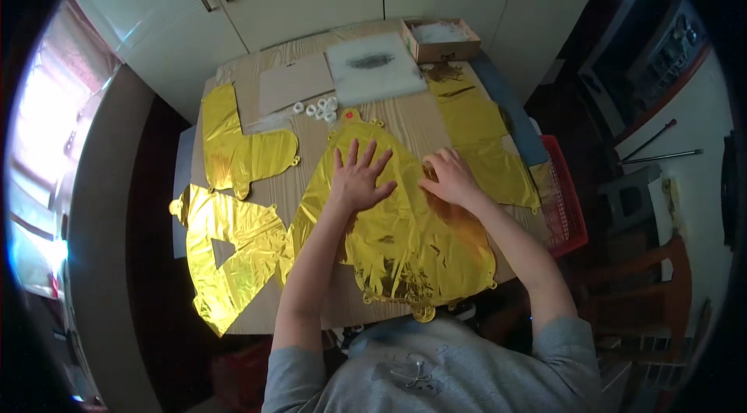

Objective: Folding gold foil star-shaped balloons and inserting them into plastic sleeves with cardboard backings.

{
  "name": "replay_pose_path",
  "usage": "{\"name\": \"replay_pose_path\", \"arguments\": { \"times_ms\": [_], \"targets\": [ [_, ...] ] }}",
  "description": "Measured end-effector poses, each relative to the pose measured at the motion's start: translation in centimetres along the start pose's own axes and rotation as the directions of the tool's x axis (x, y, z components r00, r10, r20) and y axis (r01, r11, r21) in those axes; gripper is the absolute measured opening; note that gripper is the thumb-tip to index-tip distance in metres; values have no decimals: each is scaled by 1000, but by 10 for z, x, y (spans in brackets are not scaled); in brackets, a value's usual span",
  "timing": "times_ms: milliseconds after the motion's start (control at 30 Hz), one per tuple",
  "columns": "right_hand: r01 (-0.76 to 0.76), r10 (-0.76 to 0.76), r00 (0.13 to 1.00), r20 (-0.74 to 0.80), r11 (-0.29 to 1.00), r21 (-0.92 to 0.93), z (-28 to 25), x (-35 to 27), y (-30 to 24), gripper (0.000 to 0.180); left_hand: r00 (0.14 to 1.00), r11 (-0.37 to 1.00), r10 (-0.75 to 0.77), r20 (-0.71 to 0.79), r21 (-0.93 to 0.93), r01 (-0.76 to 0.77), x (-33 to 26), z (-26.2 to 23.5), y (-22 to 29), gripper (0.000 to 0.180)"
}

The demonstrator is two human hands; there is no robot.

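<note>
A large flat gold foil balloon (405, 242) lies spread over the middle of the wooden table (342, 304). My left hand (358, 178) rests flat on its upper part with the fingers spread. My right hand (450, 176) presses on the foil just to the right, its fingers curled and bent down on the surface. Neither hand lifts the foil.
Two more gold foil shapes (237, 150) (229, 253) lie at the table's left, another (482, 141) at the right. Small white rings (320, 109), a cardboard sheet (294, 82), a white board (373, 65) and a cardboard box (440, 40) sit at the back. A red crate (568, 203) stands at the right; white cabinets stand behind.
</note>
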State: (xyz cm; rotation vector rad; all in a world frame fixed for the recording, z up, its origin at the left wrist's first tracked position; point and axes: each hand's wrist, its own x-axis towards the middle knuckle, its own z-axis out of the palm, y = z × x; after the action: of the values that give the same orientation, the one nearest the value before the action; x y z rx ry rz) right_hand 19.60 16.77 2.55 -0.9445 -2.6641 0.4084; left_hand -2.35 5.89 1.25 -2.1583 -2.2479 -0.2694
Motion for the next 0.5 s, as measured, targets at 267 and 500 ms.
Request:
{"name": "replay_pose_path", "arguments": {
  "times_ms": [267,500],
  "targets": [
    [-204,194,934,300,979,1,-3,32,1,33,1000,1000,-5,-3,-13,5,1,-1,0,70],
    [-370,179,865,469,858,356,-6,25,5,39,1000,1000,-15,10,-12,15,-2,-2,0,69]
  ]
}}
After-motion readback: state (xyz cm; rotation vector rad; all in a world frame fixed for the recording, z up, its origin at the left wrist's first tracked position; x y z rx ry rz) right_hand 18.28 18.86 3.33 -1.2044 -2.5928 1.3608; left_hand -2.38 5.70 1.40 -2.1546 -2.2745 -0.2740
